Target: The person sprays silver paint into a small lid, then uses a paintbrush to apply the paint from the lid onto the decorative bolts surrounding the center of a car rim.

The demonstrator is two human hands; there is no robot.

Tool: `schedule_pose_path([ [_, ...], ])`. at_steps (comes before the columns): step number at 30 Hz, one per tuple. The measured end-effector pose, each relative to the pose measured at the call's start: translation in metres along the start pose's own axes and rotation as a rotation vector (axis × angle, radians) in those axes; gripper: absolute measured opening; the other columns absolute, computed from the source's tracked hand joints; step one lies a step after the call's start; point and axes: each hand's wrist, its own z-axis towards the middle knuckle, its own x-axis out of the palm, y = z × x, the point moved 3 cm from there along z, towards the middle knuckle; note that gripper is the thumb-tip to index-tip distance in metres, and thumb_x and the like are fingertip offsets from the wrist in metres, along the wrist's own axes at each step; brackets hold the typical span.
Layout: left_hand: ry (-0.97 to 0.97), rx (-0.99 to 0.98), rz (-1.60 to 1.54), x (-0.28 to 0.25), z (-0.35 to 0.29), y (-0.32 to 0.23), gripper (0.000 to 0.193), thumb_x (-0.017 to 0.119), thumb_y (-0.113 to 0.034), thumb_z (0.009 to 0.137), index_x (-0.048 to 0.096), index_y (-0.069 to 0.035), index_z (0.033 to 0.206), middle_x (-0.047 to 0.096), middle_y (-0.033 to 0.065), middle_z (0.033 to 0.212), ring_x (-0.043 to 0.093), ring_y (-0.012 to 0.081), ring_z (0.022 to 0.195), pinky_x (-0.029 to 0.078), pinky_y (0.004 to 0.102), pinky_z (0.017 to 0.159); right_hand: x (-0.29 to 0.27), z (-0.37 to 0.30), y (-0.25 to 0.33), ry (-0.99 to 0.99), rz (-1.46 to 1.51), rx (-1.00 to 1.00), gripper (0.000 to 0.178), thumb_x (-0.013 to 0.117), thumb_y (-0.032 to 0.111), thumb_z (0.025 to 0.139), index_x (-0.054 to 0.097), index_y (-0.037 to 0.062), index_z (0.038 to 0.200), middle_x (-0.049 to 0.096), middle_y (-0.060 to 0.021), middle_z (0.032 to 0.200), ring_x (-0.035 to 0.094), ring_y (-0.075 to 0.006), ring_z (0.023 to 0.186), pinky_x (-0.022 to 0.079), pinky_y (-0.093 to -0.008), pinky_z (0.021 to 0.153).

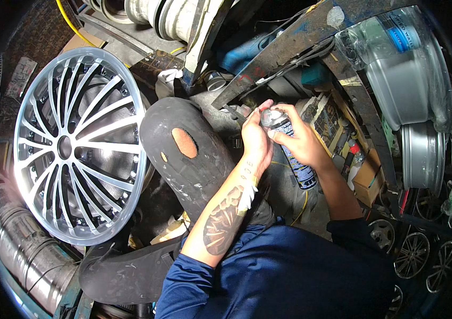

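Before the person's body, a spray can (300, 169) slants with its top toward the hands and its base low and to the right. The right hand (306, 143) is wrapped round its upper part, probably to steady it, the lower part hanging free. At the top, the left hand (256, 141) cups in close, so the two hands come together there; its fingers are partly hidden, and I cannot tell whether they clamp on anything.

Just below and left of the can, a white wrap (247, 195) sits on the left wrist. Farther left is a bent knee (175, 154), and beyond it a spoked wheel (78, 144), tilted face-up, perhaps so that its front lies within easy reach.

Above the can runs a steel beam (289, 53). To the can's upper right a rim wrapped in clear plastic (398, 87), likely covered for protection, sits above a bare rim (422, 154). Right of the can stands a cardboard box (369, 183); lower right, several wheels (412, 255) stand on edge.
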Motion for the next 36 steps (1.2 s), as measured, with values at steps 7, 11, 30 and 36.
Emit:
schedule_pose_path([
  [7,0.015,0.004,-0.020,0.003,-0.002,-0.001,0.041,0.030,-0.026,0.105,0.055,0.001,0.123,0.060,0.0143,0.116,0.056,0.0250,0.109,0.042,0.0399,0.100,0.001,-0.003,-0.008,0.003,0.009,0.015,0.049,0.070,0.017,0.084,0.047,0.0062,0.127,0.067,-0.0233,0.105,0.066,-0.0350,0.105,0.050,-0.0408,0.087],
  [11,-0.004,-0.005,-0.024,0.004,-0.002,-0.001,0.041,0.030,-0.025,0.105,0.055,0.001,0.123,0.060,0.0140,0.116,0.056,0.0247,0.110,0.042,0.0397,0.101,-0.002,-0.002,-0.015,0.000,0.001,-0.106,0.048,0.069,0.016,0.085,0.047,0.0078,0.128,0.065,-0.0206,0.114,0.067,-0.0341,0.102,0.050,-0.0392,0.088],
  [30,0.022,0.039,-0.113,0.005,-0.003,-0.006,0.042,0.031,-0.023,0.104,0.055,0.005,0.123,0.063,0.0160,0.109,0.062,0.0218,0.092,0.050,0.0307,0.084,0.001,-0.032,-0.043,0.026,0.688,0.715,0.042,0.061,0.025,0.091,0.046,0.0101,0.128,0.061,-0.0090,0.087,0.060,-0.0163,0.061,0.052,-0.0297,0.053],
  [36,0.036,0.037,-0.098,0.007,-0.003,-0.006,0.038,0.031,-0.021,0.104,0.057,0.004,0.119,0.064,0.0159,0.108,0.061,0.0226,0.096,0.049,0.0327,0.087,-0.013,-0.011,0.002,-0.146,0.307,0.075,0.052,0.065,0.013,0.089,0.042,0.0076,0.135,0.059,-0.0074,0.105,0.061,-0.0126,0.085,0.051,-0.0277,0.072],
])
